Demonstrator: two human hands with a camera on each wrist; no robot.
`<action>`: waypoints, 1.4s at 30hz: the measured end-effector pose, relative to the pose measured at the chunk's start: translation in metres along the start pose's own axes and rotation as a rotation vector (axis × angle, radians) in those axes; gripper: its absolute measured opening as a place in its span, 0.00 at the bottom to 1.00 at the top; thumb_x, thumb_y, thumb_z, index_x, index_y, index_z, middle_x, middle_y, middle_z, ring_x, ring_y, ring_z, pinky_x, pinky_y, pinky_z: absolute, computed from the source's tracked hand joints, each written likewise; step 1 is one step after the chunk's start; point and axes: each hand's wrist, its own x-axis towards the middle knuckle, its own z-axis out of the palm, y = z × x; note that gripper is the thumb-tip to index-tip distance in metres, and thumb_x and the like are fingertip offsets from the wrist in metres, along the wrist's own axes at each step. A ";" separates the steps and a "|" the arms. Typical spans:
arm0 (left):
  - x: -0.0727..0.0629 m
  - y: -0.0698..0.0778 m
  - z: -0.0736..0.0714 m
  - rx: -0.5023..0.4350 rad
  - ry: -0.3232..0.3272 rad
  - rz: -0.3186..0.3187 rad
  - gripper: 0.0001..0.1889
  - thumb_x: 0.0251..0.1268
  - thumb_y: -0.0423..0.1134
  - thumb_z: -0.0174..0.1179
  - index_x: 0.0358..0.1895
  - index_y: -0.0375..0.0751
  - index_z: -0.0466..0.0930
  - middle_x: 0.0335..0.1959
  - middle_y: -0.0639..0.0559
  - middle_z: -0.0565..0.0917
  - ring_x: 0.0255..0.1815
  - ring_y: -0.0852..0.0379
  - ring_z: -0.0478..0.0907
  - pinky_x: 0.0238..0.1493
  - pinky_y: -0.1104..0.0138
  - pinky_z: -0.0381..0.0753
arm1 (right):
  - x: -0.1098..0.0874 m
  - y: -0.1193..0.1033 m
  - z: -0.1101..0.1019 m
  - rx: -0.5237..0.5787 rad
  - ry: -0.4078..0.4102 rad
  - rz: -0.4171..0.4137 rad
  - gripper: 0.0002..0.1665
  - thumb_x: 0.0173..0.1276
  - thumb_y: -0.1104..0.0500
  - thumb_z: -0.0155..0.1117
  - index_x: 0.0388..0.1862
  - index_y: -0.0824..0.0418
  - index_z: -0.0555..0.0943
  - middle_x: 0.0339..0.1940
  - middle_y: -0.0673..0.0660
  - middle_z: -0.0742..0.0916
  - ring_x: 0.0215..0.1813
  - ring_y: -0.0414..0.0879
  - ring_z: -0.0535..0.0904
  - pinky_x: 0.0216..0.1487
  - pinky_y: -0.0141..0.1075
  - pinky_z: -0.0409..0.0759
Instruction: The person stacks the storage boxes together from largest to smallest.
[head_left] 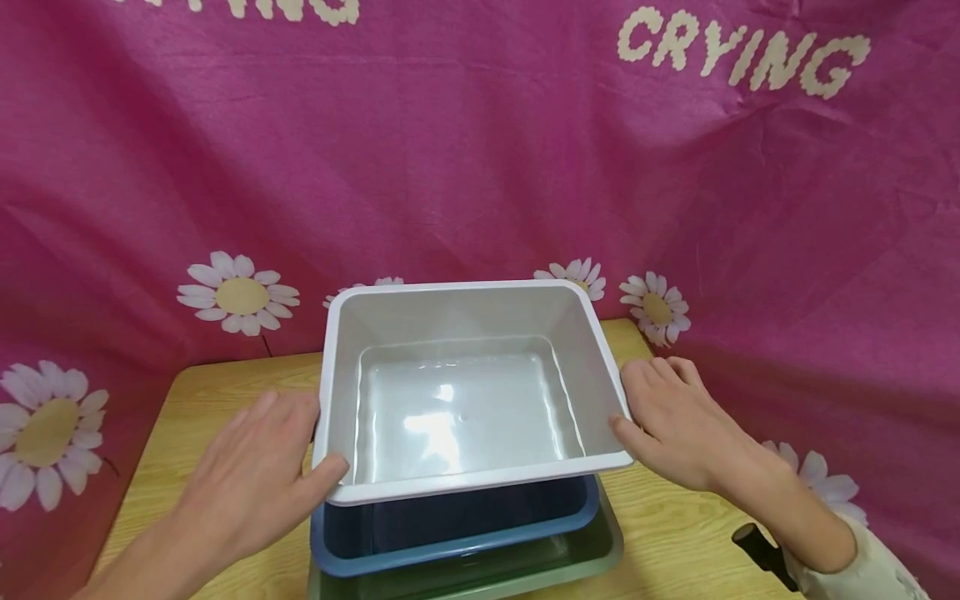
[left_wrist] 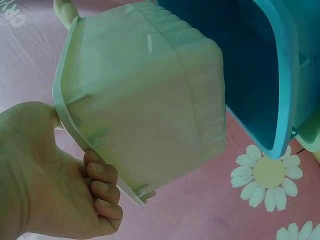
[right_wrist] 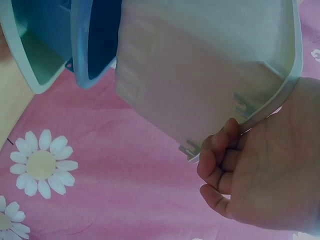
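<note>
Both hands hold a white plastic bin (head_left: 465, 400) by its two short sides. The left hand (head_left: 255, 467) grips the left rim, its thumb over the top and its fingers curled under the edge, as the left wrist view shows. On the opposite rim the right hand (head_left: 675, 425) does the same, fingers bent beneath the lip (right_wrist: 270, 110). Below the white bin sits a blue bin (head_left: 457, 546), nested in a green bin (head_left: 562, 567). In both wrist views the white bin is raised, with its base toward the blue bin's opening. Its inside holds nothing visible.
The bins stand on a light wooden table (head_left: 675, 533). A pink cloth (head_left: 465, 167) with daisies and lettering hangs behind and at the sides. A black strap-like object (head_left: 761, 554) is at the right wrist.
</note>
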 end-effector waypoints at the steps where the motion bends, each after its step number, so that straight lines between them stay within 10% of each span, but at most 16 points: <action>1: -0.001 0.000 0.001 -0.001 -0.001 0.000 0.23 0.47 0.45 0.71 0.47 0.39 0.80 0.31 0.53 0.76 0.32 0.54 0.68 0.29 0.62 0.70 | 0.000 0.000 0.001 0.002 -0.003 0.001 0.10 0.64 0.54 0.55 0.32 0.55 0.65 0.29 0.48 0.68 0.37 0.48 0.65 0.54 0.51 0.59; 42: -0.013 -0.018 0.035 -0.047 -0.195 -0.104 0.28 0.53 0.49 0.67 0.57 0.38 0.77 0.34 0.55 0.75 0.34 0.55 0.67 0.32 0.62 0.70 | -0.009 -0.008 0.045 -0.019 -0.054 -0.007 0.12 0.64 0.52 0.57 0.35 0.56 0.66 0.30 0.48 0.68 0.38 0.48 0.65 0.48 0.48 0.60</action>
